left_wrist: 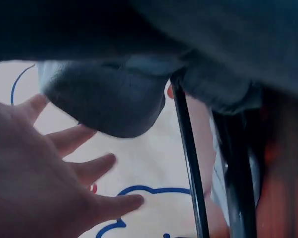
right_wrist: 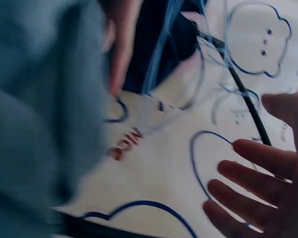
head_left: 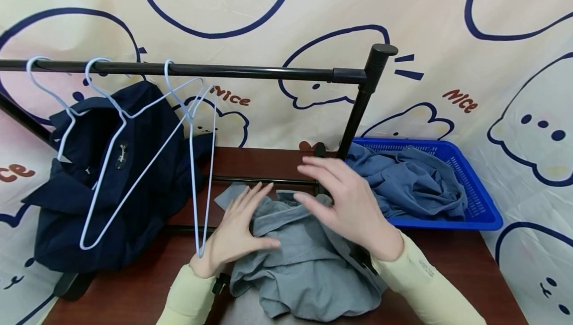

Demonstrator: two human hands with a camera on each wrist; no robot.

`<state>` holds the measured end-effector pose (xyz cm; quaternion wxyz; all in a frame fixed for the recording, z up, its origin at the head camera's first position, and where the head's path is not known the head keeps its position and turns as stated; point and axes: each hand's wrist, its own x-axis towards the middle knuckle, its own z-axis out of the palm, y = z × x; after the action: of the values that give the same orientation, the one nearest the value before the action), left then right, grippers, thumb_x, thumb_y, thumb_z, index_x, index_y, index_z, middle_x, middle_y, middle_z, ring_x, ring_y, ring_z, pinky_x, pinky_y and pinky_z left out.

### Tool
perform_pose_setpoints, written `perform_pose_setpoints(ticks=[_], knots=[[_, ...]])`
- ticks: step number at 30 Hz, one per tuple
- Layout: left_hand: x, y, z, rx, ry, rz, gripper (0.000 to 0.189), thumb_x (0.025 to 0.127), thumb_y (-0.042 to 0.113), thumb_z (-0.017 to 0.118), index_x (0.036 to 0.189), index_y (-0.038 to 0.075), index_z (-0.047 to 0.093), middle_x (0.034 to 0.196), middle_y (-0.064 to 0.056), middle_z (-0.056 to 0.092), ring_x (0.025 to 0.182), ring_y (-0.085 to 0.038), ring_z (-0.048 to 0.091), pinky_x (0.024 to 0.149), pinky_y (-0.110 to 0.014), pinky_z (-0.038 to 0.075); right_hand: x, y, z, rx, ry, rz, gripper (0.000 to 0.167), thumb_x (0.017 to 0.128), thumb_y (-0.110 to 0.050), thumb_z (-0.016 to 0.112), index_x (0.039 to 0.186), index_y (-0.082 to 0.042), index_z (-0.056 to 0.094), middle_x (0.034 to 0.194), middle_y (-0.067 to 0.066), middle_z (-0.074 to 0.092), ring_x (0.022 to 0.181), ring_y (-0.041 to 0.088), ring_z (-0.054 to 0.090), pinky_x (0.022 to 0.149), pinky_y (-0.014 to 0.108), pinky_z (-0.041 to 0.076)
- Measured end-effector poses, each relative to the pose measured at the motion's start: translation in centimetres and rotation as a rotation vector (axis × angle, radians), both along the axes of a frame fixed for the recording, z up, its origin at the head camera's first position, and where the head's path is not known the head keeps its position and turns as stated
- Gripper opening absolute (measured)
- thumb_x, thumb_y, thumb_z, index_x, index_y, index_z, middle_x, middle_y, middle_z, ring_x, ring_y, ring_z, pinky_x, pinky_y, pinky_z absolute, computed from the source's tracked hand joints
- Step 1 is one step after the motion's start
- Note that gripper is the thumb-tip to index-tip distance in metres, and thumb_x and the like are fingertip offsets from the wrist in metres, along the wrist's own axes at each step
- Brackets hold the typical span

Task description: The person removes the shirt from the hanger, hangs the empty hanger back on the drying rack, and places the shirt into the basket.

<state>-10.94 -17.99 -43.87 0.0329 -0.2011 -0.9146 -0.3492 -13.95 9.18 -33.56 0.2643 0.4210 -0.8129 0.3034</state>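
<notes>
A crumpled grey-green garment with a collar lies on the table in front of me. My left hand is at its left side, fingers spread and thumb stretched over the cloth. Above the garment's right side is my right hand, fingers extended and holding nothing. In the left wrist view, the garment hangs near the spread fingers; I cannot tell if they touch. The right wrist view shows the right hand apart from the cloth. A pale blue hanger hangs beside my left wrist.
A black rack rail crosses the back, carrying several pale hangers. Dark navy clothing hangs at the left. At the right, a blue basket holds blue cloth. The tabletop is reddish brown.
</notes>
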Motion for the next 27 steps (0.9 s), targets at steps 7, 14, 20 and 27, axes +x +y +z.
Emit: perform_pose_setpoints(ticks=[7,14,20,27], knots=[[0.5,1.2,-0.3,-0.115,-0.123,-0.069,0.136,0.051,0.084,0.081,0.16,0.051,0.007,0.169,0.003,-0.001,0.151,-0.044,0.002,0.101,-0.085,0.007,3.0,2.6,-4.6,0.313,-0.271,-0.015,0.078,0.092,-0.067,0.062,0.155,-0.023,0.045,0.163,-0.004,0.032,0.143,0.021,0.039,0.105,0.05,0.044],[0.0,1.8,-1.1,-0.193,-0.098,-0.09,0.144,0.047,0.082,0.083,0.163,0.045,0.006,0.17,-0.007,-0.002,0.147,-0.055,0.001,0.097,-0.087,0.009,4.1,4.4,-8.8,0.405,-0.428,0.016,0.106,0.078,-0.077,0.069,0.163,-0.029,0.027,0.169,-0.002,0.01,0.153,0.034,0.014,0.11,0.064,0.031],[-1.0,1.9,-2.5,-0.231,-0.192,-0.045,0.144,0.049,0.074,0.089,0.164,0.037,0.012,0.168,-0.019,0.001,0.144,-0.062,0.003,0.094,-0.089,0.011,4.8,6.7,-11.6,0.464,-0.56,-0.072,0.108,0.075,-0.083,0.065,0.163,-0.037,0.024,0.17,0.004,0.005,0.151,0.04,0.016,0.103,0.075,0.029],[-2.3,2.1,-3.3,-0.268,-0.345,-0.031,0.132,0.053,0.067,0.093,0.162,0.037,0.026,0.164,-0.028,0.014,0.143,-0.062,0.013,0.093,-0.088,0.017,4.9,8.6,-13.4,0.507,-0.761,-0.176,0.114,0.065,-0.088,0.069,0.16,-0.047,0.022,0.168,0.014,0.011,0.142,0.054,0.028,0.086,0.075,0.041]])
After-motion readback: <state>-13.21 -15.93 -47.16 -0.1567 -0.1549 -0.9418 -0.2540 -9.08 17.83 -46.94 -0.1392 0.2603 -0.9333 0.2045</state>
